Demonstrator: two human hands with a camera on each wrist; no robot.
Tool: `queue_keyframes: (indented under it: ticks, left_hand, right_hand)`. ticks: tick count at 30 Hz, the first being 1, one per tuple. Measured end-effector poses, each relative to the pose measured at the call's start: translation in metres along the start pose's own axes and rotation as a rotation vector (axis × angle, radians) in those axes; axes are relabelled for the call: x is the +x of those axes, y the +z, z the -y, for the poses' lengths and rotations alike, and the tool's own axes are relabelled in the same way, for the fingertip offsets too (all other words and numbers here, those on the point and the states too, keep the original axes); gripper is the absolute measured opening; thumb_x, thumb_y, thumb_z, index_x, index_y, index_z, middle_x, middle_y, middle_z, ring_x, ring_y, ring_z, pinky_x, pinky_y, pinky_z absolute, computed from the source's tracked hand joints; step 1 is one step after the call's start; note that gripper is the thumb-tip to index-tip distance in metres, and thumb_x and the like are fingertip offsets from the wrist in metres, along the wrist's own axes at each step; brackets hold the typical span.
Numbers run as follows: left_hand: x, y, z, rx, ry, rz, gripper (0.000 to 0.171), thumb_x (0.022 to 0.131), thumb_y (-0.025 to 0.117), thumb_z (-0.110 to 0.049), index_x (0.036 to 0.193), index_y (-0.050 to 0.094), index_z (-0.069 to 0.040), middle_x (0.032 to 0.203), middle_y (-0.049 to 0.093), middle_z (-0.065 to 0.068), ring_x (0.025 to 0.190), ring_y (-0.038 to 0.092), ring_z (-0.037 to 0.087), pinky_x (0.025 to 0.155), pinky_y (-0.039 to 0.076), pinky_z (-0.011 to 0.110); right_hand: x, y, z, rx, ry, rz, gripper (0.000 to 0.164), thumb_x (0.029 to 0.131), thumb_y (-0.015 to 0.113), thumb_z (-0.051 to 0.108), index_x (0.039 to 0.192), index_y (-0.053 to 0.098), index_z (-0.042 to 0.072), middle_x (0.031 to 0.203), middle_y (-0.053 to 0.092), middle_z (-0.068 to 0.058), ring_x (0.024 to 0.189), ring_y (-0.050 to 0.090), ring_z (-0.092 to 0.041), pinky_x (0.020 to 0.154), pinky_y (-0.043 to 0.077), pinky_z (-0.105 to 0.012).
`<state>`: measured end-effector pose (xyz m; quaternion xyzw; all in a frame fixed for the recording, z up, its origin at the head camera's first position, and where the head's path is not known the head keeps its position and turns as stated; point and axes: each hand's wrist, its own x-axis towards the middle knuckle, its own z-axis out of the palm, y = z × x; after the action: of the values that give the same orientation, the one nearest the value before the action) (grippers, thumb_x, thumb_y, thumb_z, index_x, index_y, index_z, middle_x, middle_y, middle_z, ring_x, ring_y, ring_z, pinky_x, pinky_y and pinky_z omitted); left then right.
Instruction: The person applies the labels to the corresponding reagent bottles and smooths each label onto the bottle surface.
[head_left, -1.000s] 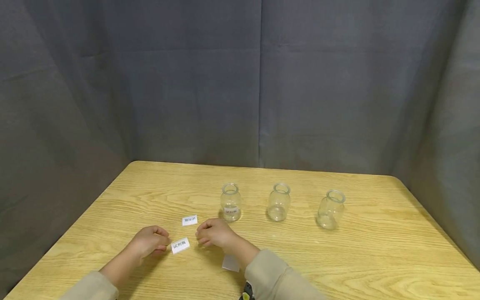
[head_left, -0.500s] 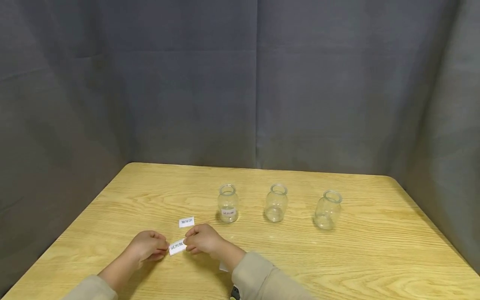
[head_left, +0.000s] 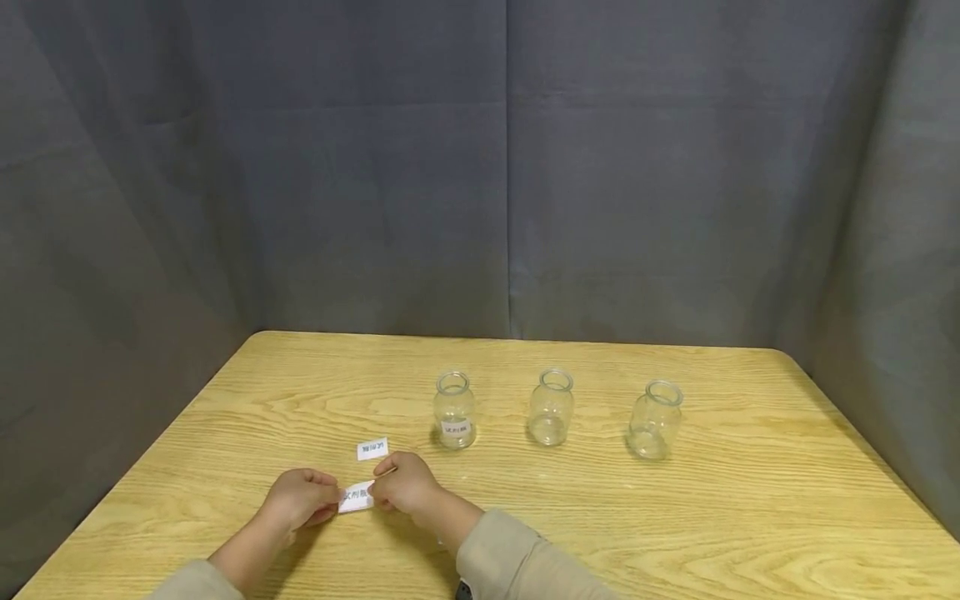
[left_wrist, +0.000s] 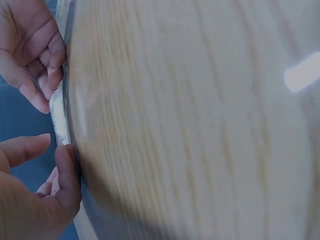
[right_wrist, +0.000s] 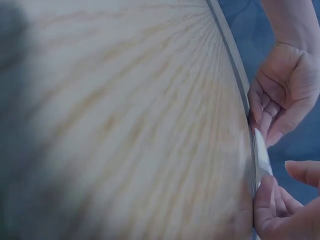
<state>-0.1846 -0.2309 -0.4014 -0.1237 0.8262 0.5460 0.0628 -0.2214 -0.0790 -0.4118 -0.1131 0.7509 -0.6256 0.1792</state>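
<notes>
A small white printed label (head_left: 356, 497) is held just above the wooden table (head_left: 675, 517) near its front edge. My left hand (head_left: 303, 498) pinches its left end and my right hand (head_left: 401, 485) pinches its right end. In the left wrist view the label (left_wrist: 59, 117) shows edge-on between the fingers of my left hand (left_wrist: 40, 195) and my right hand (left_wrist: 32, 55). The right wrist view shows the label (right_wrist: 262, 155) the same way, between my right hand (right_wrist: 282, 210) and my left hand (right_wrist: 285, 95).
A second white label (head_left: 372, 449) lies flat just behind the hands. Three clear glass jars stand in a row mid-table: the left jar (head_left: 453, 410) bears a label, the middle jar (head_left: 551, 407) and right jar (head_left: 655, 419) are bare. Grey cloth backs the table.
My right hand has moved left to the label and now pinches its right end. My left hand has kept hold of the left end.
</notes>
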Motion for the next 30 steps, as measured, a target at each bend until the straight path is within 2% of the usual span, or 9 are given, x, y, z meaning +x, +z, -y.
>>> queue_keyframes:
  ticks: [6,11,14,21,25,27,30]
  left_hand:
    - [-0.001,0.003,0.000,-0.005,0.016,0.003,0.031,0.078,0.058,-0.002,0.103,0.050,0.014,0.087,0.055,0.013,0.074,0.054,0.020,0.070,0.048,0.031]
    - [0.000,0.007,-0.004,-0.012,0.024,0.051,0.029,0.078,0.058,-0.003,0.102,0.051,0.012,0.083,0.054,0.011,0.071,0.052,0.019,0.068,0.048,0.029]
    - [0.001,0.010,-0.010,-0.034,0.024,0.067,0.025,0.079,0.058,-0.002,0.100,0.053,0.010,0.083,0.054,0.011,0.070,0.052,0.019,0.067,0.047,0.028]
    - [0.008,0.011,-0.023,-0.114,0.099,0.121,0.022,0.079,0.060,-0.008,0.096,0.053,0.004,0.089,0.051,0.013,0.075,0.051,0.020,0.068,0.047,0.027]
    - [0.007,0.014,-0.030,-0.128,0.115,0.114,0.020,0.079,0.059,-0.009,0.095,0.054,0.002,0.089,0.051,0.010,0.076,0.050,0.019,0.068,0.046,0.029]
    - [0.006,0.017,-0.033,-0.150,0.113,0.093,0.018,0.080,0.058,-0.007,0.095,0.054,0.001,0.090,0.052,0.009,0.077,0.050,0.019,0.070,0.045,0.032]
    - [0.004,0.019,-0.038,-0.181,0.132,0.102,0.017,0.081,0.056,-0.006,0.096,0.054,0.001,0.089,0.052,0.008,0.076,0.049,0.018,0.072,0.044,0.034]
  right_hand:
    - [-0.002,0.000,0.001,-0.014,0.009,-0.025,0.016,0.071,0.060,-0.007,0.086,0.055,-0.003,0.061,0.051,-0.002,0.051,0.048,-0.011,0.047,0.044,-0.022]
    - [-0.006,-0.011,0.002,-0.029,0.002,0.011,0.011,0.073,0.057,-0.007,0.083,0.058,-0.004,0.059,0.049,-0.002,0.051,0.045,-0.010,0.047,0.041,-0.019]
    - [-0.005,-0.018,0.005,-0.011,-0.003,0.000,0.010,0.072,0.057,-0.008,0.081,0.059,-0.005,0.058,0.049,-0.002,0.051,0.044,-0.011,0.047,0.040,-0.020]
    - [-0.002,-0.031,0.011,0.001,-0.038,-0.024,0.011,0.072,0.057,-0.005,0.083,0.056,-0.004,0.062,0.049,-0.003,0.055,0.045,-0.012,0.049,0.039,-0.022]
    - [-0.005,-0.038,0.011,-0.018,-0.035,-0.015,0.013,0.074,0.060,-0.001,0.085,0.055,-0.004,0.065,0.050,-0.004,0.059,0.047,-0.013,0.054,0.043,-0.026]
    - [-0.007,-0.040,0.011,-0.004,-0.034,-0.009,0.013,0.074,0.061,0.000,0.085,0.054,-0.003,0.066,0.050,-0.004,0.060,0.048,-0.013,0.056,0.045,-0.028]
    - [-0.009,-0.044,0.012,0.031,-0.048,-0.002,0.013,0.075,0.062,0.002,0.082,0.053,-0.002,0.068,0.049,-0.002,0.061,0.047,-0.012,0.058,0.044,-0.028]
